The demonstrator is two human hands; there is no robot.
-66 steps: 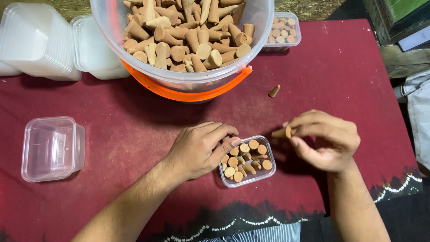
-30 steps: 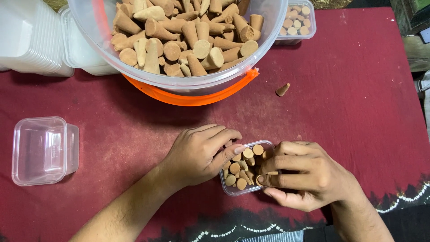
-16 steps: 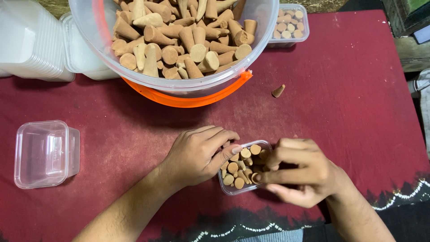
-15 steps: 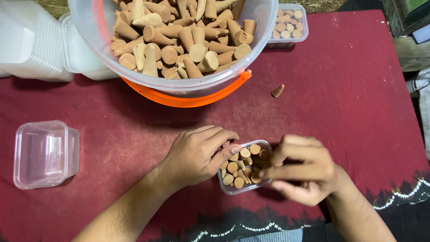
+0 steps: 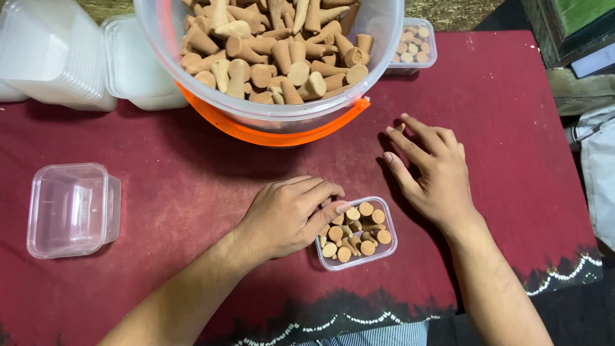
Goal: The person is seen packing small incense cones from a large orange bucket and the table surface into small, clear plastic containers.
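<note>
Left hand [image 5: 288, 214] sits curled against the near-left edge of the small clear box [image 5: 357, 232], thumb and fingertips pressed to its rim, steadying it rather than lifting. Right hand [image 5: 430, 168] lies open and flat on the red cloth [image 5: 512, 141], fingers spread and stretched forward toward a single loose cone [image 5: 400, 128] that peeks out just at its fingertips, beside the tub's shadow. It holds nothing.

The box, just left of the right wrist, is packed with brown incense cones [image 5: 359, 227] standing base up. To do this well, a pinch with thumb and forefinger at the stray cone's wide end looks best, while the left keeps the box from sliding.

Ahead of both hands looms the big clear tub [image 5: 269, 109] with its orange band, heaped with cones; its bulge crowds the reach. Beyond the right hand sits a filled box [image 5: 416, 48]. Far left of the left hand: an empty container [image 5: 67, 208], and stacked white lids [image 5: 51, 54] further forward.
</note>
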